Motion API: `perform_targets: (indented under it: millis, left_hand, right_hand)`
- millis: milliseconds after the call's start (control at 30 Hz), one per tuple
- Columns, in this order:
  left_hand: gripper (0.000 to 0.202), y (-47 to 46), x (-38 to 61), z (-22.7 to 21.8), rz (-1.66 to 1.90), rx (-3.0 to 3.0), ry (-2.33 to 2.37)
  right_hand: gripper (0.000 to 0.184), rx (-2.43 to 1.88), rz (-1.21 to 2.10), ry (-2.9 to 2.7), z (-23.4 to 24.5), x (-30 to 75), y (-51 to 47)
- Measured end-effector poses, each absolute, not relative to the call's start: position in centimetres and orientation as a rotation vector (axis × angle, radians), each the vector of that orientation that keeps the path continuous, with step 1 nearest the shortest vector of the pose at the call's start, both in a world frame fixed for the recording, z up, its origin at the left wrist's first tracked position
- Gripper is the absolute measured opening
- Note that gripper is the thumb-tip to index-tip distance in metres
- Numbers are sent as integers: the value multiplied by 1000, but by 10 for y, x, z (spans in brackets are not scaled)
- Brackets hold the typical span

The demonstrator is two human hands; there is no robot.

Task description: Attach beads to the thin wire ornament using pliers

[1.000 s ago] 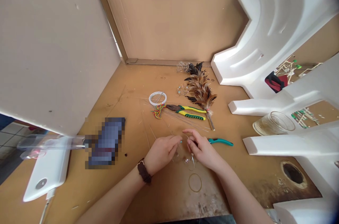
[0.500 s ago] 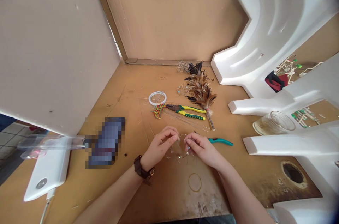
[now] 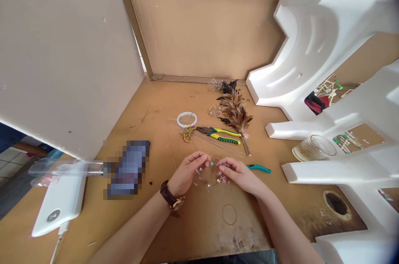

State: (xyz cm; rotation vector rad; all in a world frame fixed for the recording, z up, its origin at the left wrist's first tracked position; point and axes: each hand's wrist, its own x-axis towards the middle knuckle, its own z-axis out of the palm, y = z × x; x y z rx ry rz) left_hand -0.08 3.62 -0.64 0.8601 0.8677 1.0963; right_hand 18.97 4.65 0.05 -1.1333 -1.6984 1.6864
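Both my hands hold a thin clear wire hoop (image 3: 207, 176) strung with small beads, pinching it from opposite sides just above the board. My left hand (image 3: 187, 173), with a brown-strapped wristwatch (image 3: 172, 195) on its wrist, grips the hoop's left side. My right hand (image 3: 239, 174) grips the right side. Nearest my right hand lies a pair of teal-handled pliers (image 3: 258, 168), partly hidden behind the fingers. Farther up sit yellow-and-green-handled pliers (image 3: 222, 136), a white wire coil (image 3: 187, 119), multicoloured threads (image 3: 187, 134) and a brown feather bunch (image 3: 233, 108).
Below my hands a thin wire ring (image 3: 229, 214) lies on the worn tan board (image 3: 162, 122). Cardboard walls (image 3: 202, 27) rise behind. White polystyrene packaging (image 3: 324, 56) and a glass jar (image 3: 314, 147) stand right. A pixelated object (image 3: 128, 168) and a white device (image 3: 59, 199) lie left.
My hands have eased slightly apart, and the hoop now shows as a round shape between them. The whole scene sits a little lower and tilted, from my head moving.
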Motion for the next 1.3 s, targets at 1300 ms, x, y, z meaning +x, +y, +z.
perform_targets:
  millis: [1300]
  left_hand:
    - [26, 30, -6, 12, 852, 1264, 851]
  right_hand:
    - [26, -1411, -125, -2916, 95, 252, 13]
